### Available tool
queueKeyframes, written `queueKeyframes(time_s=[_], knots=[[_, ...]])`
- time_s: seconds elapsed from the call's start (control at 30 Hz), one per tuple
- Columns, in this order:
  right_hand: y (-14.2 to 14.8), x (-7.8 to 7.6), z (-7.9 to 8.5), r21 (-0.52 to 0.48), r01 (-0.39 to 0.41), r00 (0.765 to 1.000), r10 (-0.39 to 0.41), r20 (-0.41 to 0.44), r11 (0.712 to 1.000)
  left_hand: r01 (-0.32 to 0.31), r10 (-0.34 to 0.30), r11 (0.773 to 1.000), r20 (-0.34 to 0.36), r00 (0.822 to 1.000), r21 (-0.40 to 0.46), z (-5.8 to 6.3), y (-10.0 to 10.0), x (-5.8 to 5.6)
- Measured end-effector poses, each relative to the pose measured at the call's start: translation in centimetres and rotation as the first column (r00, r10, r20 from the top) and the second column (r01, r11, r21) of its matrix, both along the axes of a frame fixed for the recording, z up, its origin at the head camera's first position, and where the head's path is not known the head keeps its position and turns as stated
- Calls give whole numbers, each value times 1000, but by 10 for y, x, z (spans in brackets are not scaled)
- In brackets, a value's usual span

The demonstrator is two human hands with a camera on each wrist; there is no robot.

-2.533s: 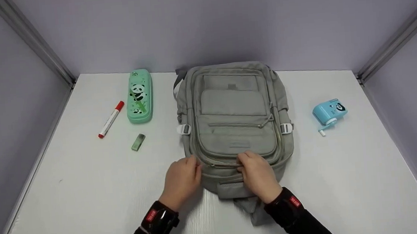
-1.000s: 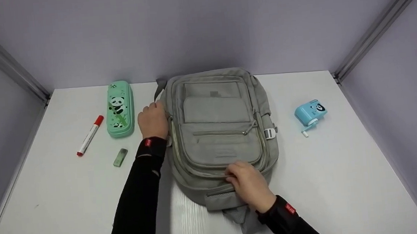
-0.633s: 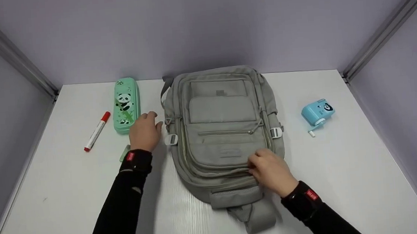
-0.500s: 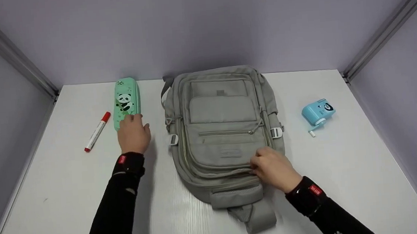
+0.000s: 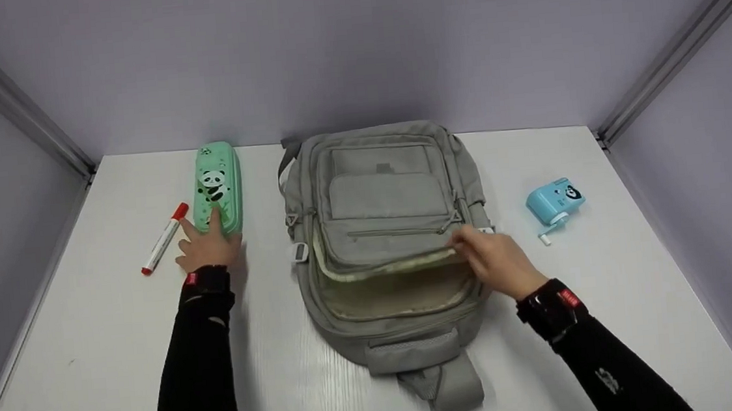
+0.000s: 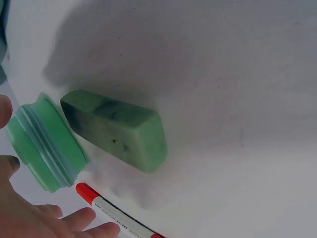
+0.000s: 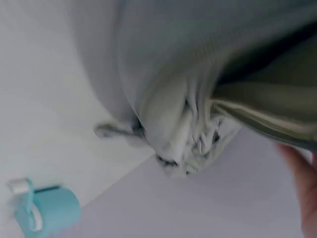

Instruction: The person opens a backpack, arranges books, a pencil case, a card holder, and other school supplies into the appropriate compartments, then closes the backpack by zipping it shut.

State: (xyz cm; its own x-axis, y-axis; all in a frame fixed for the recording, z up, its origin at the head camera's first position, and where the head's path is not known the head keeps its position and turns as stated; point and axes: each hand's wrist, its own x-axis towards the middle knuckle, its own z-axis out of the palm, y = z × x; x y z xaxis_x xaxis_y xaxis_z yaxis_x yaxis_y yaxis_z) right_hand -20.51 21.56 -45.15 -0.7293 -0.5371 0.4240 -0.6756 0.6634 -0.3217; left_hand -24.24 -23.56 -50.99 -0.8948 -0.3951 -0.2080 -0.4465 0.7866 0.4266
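Observation:
A grey backpack (image 5: 388,194) lies on the white table, its unzipped compartment gaping at the near end. My right hand (image 5: 504,263) pinches the edge of the front flap and holds it raised; the right wrist view is blurred but shows the lifted edge and dark interior. My left hand (image 5: 209,247), fingers spread, is by the near end of a green panda pencil case (image 5: 217,178). A red-capped marker (image 5: 165,239) lies left of that hand. In the left wrist view a green eraser (image 6: 116,129) sits below the hand, which hides it in the head view.
A light-blue crank pencil sharpener (image 5: 555,202) stands right of the backpack. A backpack strap (image 5: 455,388) trails toward the table's near side. Grey walls rise behind the table and on both sides.
My left hand has left the backpack's left side and moved to the pencil case, its fingers now spread. My right hand has lifted the front flap, so the compartment gapes wider.

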Motion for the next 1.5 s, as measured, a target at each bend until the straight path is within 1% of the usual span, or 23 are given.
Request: queueKeyframes(time_s=[0.1,0.17,0.23,0.33,0.37,0.4,0.47,0.53,0.63,0.73,0.87,0.93,1.0,1.07,1.13,1.2,1.27,1.33,1.4,1.43,1.5], knots=[[-3,-23,23,-94,91,996,-91,8,991,-40,40,999,4,999,-5,-3,3,0],[-6,-40,36,-171,167,986,-166,18,971,-64,64,997,-14,998,-30,-5,6,0],[-10,-55,47,-253,265,964,-255,74,930,-93,91,994,-36,995,-53,-7,9,0],[-16,-72,59,-329,414,910,-373,181,849,-138,134,987,-63,989,-79,-8,13,1],[-19,-75,62,-342,450,892,-396,218,825,-154,149,985,-69,986,-78,-9,14,1],[-21,-78,65,-354,474,879,-410,244,806,-167,161,983,-76,984,-72,-9,15,1],[-25,-82,70,-370,495,867,-418,272,786,-194,189,980,-92,978,-48,-9,17,1],[-29,-84,74,-386,501,863,-416,286,774,-223,220,975,-110,969,-9,-6,18,0],[-31,-87,77,-398,503,862,-412,296,767,-268,271,963,-113,956,39,-1,18,0],[-31,-89,77,-395,507,859,-411,304,766,-302,306,951,-63,950,72,5,16,0],[-31,-89,77,-393,510,855,-403,325,765,-294,294,944,21,955,147,16,8,2],[-31,-90,76,-403,507,857,-393,334,762,-268,267,943,30,963,200,25,1,6],[-30,-91,75,-417,497,863,-382,331,761,-234,235,939,29,972,253,36,-6,11],[-30,-92,74,-436,482,872,-370,319,760,-176,175,944,26,984,281,51,-11,20],[-30,-93,73,-456,471,880,-363,307,756,-110,108,948,25,994,297,67,-15,33],[-30,-94,73,-470,465,884,-360,299,750,-49,38,951,44,998,305,85,-18,52],[-31,-94,73,-482,465,884,-356,304,743,8,-27,948,53,998,319,100,-19,75],[-32,-93,74,-496,468,883,-355,308,732,56,-88,934,75,993,354,111,-21,99],[-33,-92,74,-510,465,884,-357,301,723,98,-147,913,96,984,397,118,-21,121],[-33,-91,75,-516,465,885,-358,298,720,119,-177,901,104,979,417,120,-20,130],[-33,-90,74,-529,459,888,-354,293,714,152,-231,876,121,966,457,121,-14,145]])
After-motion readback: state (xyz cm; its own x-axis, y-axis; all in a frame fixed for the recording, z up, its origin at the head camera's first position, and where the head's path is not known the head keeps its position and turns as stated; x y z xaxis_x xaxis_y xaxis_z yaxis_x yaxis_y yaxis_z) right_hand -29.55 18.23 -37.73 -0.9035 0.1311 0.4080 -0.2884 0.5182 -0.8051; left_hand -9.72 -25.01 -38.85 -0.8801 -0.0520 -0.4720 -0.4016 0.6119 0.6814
